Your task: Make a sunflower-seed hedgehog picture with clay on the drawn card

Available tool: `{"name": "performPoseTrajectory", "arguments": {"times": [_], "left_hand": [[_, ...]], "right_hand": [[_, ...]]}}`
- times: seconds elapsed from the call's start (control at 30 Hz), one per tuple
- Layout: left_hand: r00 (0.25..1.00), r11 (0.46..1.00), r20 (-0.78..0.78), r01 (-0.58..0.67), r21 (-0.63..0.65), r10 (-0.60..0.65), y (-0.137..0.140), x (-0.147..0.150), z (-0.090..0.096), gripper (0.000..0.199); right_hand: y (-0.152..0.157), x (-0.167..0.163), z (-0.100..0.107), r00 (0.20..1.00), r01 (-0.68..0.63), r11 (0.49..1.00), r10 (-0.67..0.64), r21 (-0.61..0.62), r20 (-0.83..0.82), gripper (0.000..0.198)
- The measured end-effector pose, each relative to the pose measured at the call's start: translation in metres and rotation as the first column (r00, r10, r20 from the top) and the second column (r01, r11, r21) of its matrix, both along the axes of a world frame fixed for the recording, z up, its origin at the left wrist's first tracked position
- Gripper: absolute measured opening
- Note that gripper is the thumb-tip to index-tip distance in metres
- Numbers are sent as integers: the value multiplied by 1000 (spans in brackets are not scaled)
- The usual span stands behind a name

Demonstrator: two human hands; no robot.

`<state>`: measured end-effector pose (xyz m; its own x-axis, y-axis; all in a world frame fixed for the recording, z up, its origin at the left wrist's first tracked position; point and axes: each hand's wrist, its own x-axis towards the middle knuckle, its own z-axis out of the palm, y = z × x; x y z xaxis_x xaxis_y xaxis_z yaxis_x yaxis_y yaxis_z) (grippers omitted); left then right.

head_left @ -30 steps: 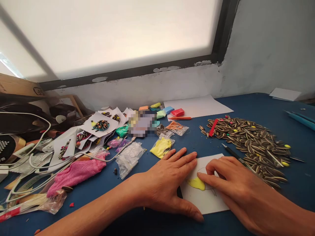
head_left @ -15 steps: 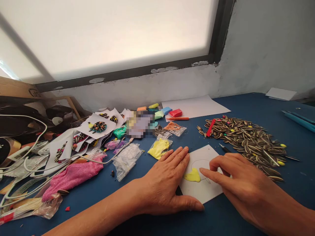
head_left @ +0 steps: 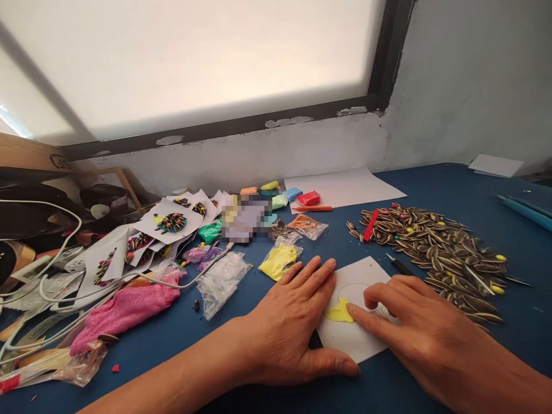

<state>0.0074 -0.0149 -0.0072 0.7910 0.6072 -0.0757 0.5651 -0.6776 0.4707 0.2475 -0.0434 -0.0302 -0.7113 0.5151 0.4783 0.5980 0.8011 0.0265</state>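
A white card (head_left: 351,342) with a thin pencil outline lies on the blue table. On it sits a flattened patch of yellow clay (head_left: 338,312), inside the lower left part of the drawing. My left hand (head_left: 297,322) rests flat over the card's left side, fingers stretched and thumb along the near edge, holding nothing. The index fingertip of my right hand (head_left: 416,328) touches the right edge of the clay. Its other fingers are bent, with nothing seen in them, and it covers the card's right part. Beyond that hand lies a dark pointed tool (head_left: 399,264).
Sunflower seeds (head_left: 435,247) with coloured bits are heaped at the right. Bagged yellow clay (head_left: 280,260), coloured clay packs (head_left: 308,198) and an orange tool (head_left: 313,208) lie farther back. Finished seed cards (head_left: 166,221), a pink cloth (head_left: 129,310) and a white cable (head_left: 190,283) crowd the left.
My right hand has shifted slightly, its index fingertip moving down and left onto the clay's right edge. My left hand stays flat on the card. The view has shifted a little.
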Motion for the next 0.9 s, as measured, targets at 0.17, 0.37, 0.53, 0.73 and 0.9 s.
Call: {"name": "performPoseTrajectory", "arguments": {"times": [0.17, 0.37, 0.53, 0.73, 0.9], "left_hand": [[1000, 1000, -10, -7, -13, 7, 1, 0, 1, 101], [1000, 1000, -6, -6, -20, 5, 1, -1, -1, 103], [1000, 1000, 16, -6, 0, 6, 2, -1, -3, 103], [1000, 995, 3, -16, -95, 17, 3, -2, 7, 93], [1000, 994, -12, -7, -106, 5, 5, -3, 12, 88]], "right_hand": [[0, 3, 1, 998, 17, 1000, -18, -2, -62, 32], [-2, -1, 7, 994, -59, 998, 56, -29, -98, 32], [-4, -6, 6, 996, -68, 997, 66, -40, -57, 30], [-4, -8, 12, 996, -72, 996, 69, -60, -47, 30], [-4, -8, 15, 997, -75, 996, 73, -51, -35, 31]]}}
